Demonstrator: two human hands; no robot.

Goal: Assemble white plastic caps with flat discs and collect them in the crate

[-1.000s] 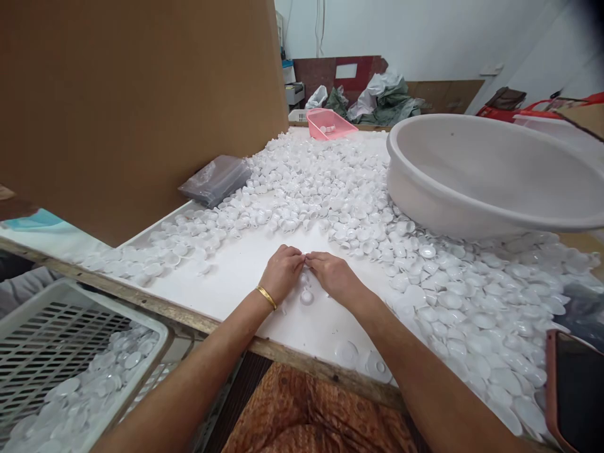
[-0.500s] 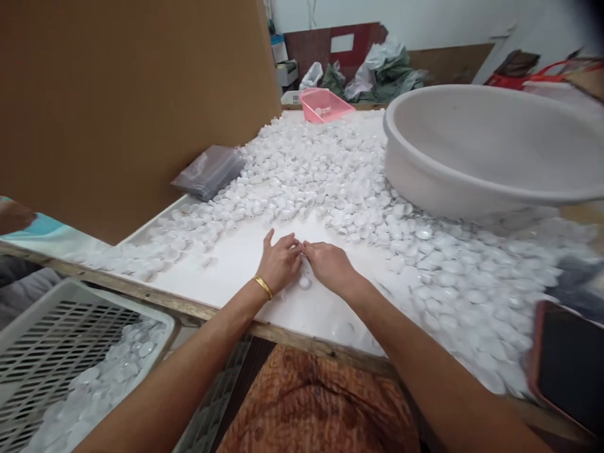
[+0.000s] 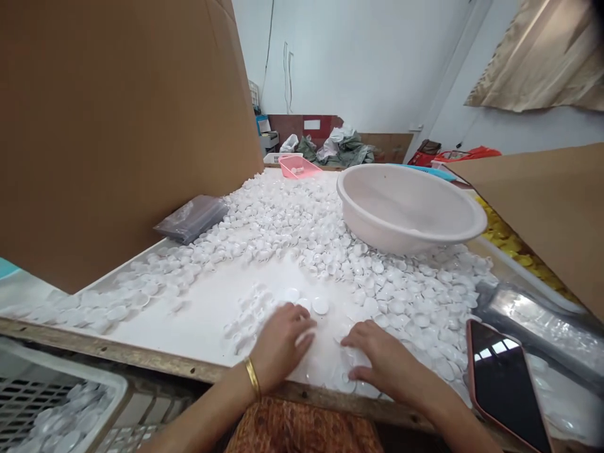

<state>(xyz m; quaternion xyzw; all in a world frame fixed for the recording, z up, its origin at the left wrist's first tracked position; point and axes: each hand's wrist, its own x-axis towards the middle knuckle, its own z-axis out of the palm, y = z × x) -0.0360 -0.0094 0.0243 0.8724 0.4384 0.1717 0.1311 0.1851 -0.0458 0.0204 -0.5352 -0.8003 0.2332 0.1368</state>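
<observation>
My left hand (image 3: 283, 345), with a gold bangle on its wrist, hovers low over the white tabletop near its front edge. Its fingers are bent and apart from the thumb, and I see nothing held. To its left lies a loose cluster of small white plastic pieces (image 3: 252, 314); round white discs (image 3: 320, 306) lie just beyond its fingertips. My right hand (image 3: 377, 355) is palm down at the front right, thumb spread from the fingers. Several clear-white round pieces (image 3: 348, 380) lie beside and partly under it; whether it touches one is unclear.
A large heap of white pieces (image 3: 283, 217) covers the table's back and right. On it stands a wide white basin (image 3: 410, 239). A phone (image 3: 507, 384) lies at right, a plastic-wrapped pack (image 3: 193, 217) by the cardboard (image 3: 117, 138), a pink scoop (image 3: 297, 167) behind. A basket (image 3: 113, 402) stands lower left.
My hands, fingertips together before, have separated and come nearer the front edge, the right one farther right. The view has swung up and right. A cluster of small pieces now shows beside my left hand.
</observation>
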